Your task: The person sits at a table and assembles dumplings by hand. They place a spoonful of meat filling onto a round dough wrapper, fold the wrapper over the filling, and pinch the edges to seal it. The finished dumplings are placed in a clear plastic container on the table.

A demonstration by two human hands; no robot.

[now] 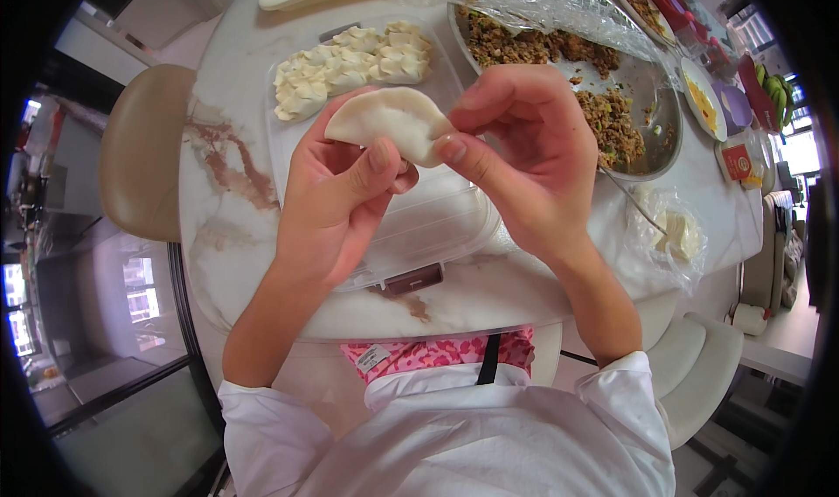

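Observation:
A half-moon dumpling with a smooth, folded wrapper is held up between both hands. My left hand supports its left side and underside, thumb on the front. The thumb and forefinger of my right hand pinch its right end. Beneath my hands lies a clear plastic container with a brown latch, and several pleated dumplings stand in rows at its far end. To the right, a large metal bowl holds minced filling, partly covered by crumpled plastic wrap.
A plastic bag with a stack of wrappers lies at the right, a thin metal utensil handle reaching over it. Plates, a purple bowl and a red-labelled package stand farther right. A beige chair is at the left.

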